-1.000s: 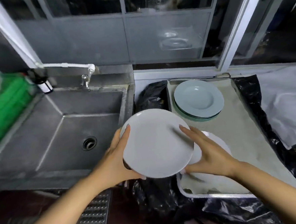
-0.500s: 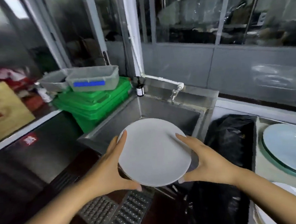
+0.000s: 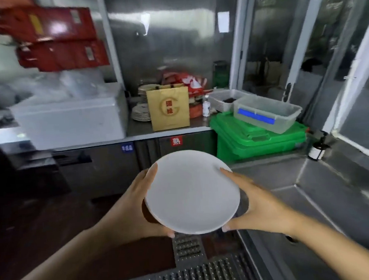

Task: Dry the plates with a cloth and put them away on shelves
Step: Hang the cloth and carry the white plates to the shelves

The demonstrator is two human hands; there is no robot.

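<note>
Both of my hands carry one round white ceramic plate (image 3: 192, 192), held low at the middle of my view and tilted a little toward me. My left hand (image 3: 129, 211) clasps its rim at nine o'clock, thumb (image 3: 166, 233) curled under the near edge; my right hand (image 3: 257, 202) clasps the rim at three o'clock in the same way. No cloth shows in either hand, so I judge the wiping finished and the carrying step under way.

At twelve o'clock, well beyond the plate, a steel counter (image 3: 167, 131) bears a tan paper bag (image 3: 169, 107), and just behind it at eleven o'clock stand stacks of pale plates (image 3: 142, 112). At two o'clock sit green plastic crates (image 3: 257, 139) with a clear plastic tub (image 3: 266, 112) on top; at four o'clock lies the steel sink (image 3: 336, 194).

Next I should walk the plate toward wherever the shelves are, which I cannot make out, keeping it level and both rims firmly held.
</note>
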